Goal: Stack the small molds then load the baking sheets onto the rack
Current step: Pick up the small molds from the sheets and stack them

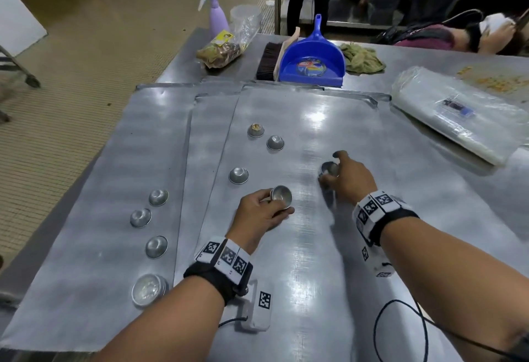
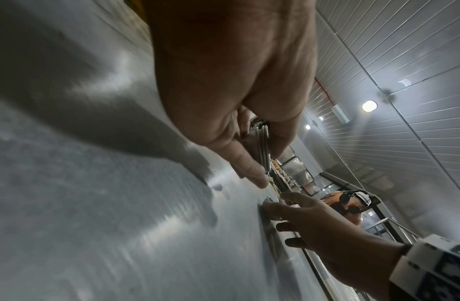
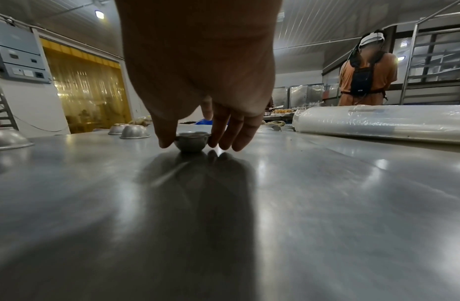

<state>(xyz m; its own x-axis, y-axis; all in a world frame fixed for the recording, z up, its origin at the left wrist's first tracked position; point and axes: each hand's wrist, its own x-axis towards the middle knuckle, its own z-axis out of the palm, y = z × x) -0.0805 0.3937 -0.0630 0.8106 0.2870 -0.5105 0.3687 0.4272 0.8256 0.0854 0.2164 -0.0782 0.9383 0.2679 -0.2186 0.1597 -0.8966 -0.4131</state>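
Three overlapping steel baking sheets (image 1: 100, 218) cover the table. Several small metal molds lie upside down on them, such as one mold (image 1: 238, 175) and a far pair (image 1: 275, 142). A wider mold (image 1: 148, 289) sits rim-up at the near left. My left hand (image 1: 279, 202) holds a short stack of molds (image 1: 282, 195) just above the top sheet; in the left wrist view the stack's rims (image 2: 264, 146) show between thumb and fingers. My right hand (image 1: 329, 167) pinches one rim-up mold (image 3: 192, 142) that rests on the sheet.
At the table's far end lie a blue dustpan (image 1: 312, 58), a brush (image 1: 267, 61), a spray bottle (image 1: 217, 15), a food bag (image 1: 226, 46) and a green cloth (image 1: 360, 58). A plastic-wrapped roll (image 1: 455, 109) lies right. A person in orange (image 3: 365, 77) stands beyond.
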